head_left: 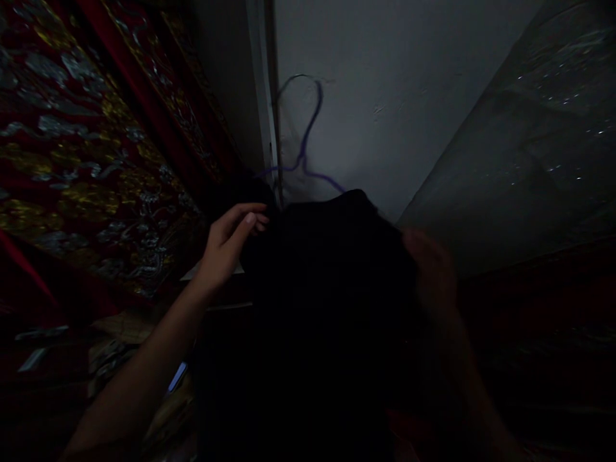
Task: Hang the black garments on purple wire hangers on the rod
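A black garment (pixel 327 276) hangs on a thin purple clothes hanger (pixel 310 131), whose hook rises above it against the pale wall. On the garment's left shoulder, my left hand (pixel 235 237) has its thumb and fingers bent together on the dark cloth. My right hand (pixel 433 266) is at the garment's right shoulder edge, fingers curled against the fabric, dim and a little blurred. The hanger's arms disappear under the cloth at both shoulders. Folds and lower parts of the garment are lost in the darkness.
Red cloth with gold and silver embroidery (pixel 139 186) fills the left side. A clear plastic sheet (pixel 529 147) covers the wall at right. A narrow upright strip (pixel 269 96) runs beside the hook. Low at left lies a small bluish-lit object (pixel 178 377) among dim items.
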Available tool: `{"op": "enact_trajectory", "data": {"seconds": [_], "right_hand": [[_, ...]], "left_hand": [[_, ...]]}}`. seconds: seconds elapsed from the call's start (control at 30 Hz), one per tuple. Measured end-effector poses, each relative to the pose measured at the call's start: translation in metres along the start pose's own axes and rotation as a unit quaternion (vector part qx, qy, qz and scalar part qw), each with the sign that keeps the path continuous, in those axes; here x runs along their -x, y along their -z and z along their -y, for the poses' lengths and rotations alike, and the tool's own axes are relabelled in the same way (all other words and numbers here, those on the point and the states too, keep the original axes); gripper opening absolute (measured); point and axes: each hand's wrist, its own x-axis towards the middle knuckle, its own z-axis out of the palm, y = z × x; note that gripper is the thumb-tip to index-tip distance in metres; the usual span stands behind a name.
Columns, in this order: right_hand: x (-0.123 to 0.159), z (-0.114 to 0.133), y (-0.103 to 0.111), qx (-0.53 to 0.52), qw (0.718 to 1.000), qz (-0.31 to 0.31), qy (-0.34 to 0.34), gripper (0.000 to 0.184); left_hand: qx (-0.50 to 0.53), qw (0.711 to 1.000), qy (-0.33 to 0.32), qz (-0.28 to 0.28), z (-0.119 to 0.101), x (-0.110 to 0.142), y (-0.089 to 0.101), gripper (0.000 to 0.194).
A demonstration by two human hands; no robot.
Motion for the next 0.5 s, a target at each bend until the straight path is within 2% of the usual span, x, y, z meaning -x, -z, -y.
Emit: {"op": "enact_trajectory", "data": {"seconds": [0.03,0.07,0.13,0.17,0.2,0.23,0.27,0.33,0.37,0.43,0.47,0.5], "right_hand": [[0.013,0.005,-0.006,0.012,0.995,0.097,0.018,0.032],[0.025,0.009,-0.014,0.030,0.974,0.220,0.034,0.028],[0.043,0.015,-0.031,0.051,0.893,0.444,0.057,0.018],[0.047,0.014,-0.038,0.057,0.850,0.520,0.060,0.015],[0.049,0.011,-0.044,0.062,0.822,0.563,0.058,0.014],[0.047,0.004,-0.049,0.071,0.814,0.573,0.055,0.015],[0.044,-0.005,-0.053,0.084,0.828,0.552,0.056,0.017],[0.031,-0.028,-0.058,0.114,0.887,0.441,0.075,0.022],[0.024,-0.041,-0.060,0.128,0.913,0.375,0.093,0.030],[0.012,-0.062,-0.066,0.142,0.939,0.287,0.128,0.051],[0.007,-0.070,-0.069,0.141,0.941,0.277,0.135,0.055],[0.004,-0.076,-0.072,0.134,0.939,0.288,0.130,0.050]], "left_hand": [[0.084,0.994,0.057,0.042,-0.005,0.010,-0.003,0.048],[0.160,0.977,0.115,0.076,-0.010,0.020,-0.005,0.052],[0.258,0.928,0.233,0.132,-0.018,0.039,-0.003,0.055],[0.271,0.904,0.290,0.161,-0.021,0.048,0.001,0.053],[0.262,0.883,0.339,0.191,-0.023,0.056,0.007,0.051],[0.235,0.868,0.378,0.221,-0.025,0.063,0.015,0.050],[0.191,0.860,0.402,0.250,-0.026,0.070,0.024,0.049],[0.071,0.867,0.403,0.286,-0.029,0.077,0.042,0.047],[0.012,0.878,0.381,0.290,-0.031,0.078,0.051,0.044],[-0.076,0.904,0.314,0.278,-0.035,0.076,0.066,0.035],[-0.102,0.916,0.281,0.268,-0.036,0.072,0.072,0.032],[-0.120,0.926,0.251,0.255,-0.037,0.067,0.077,0.031]]}}
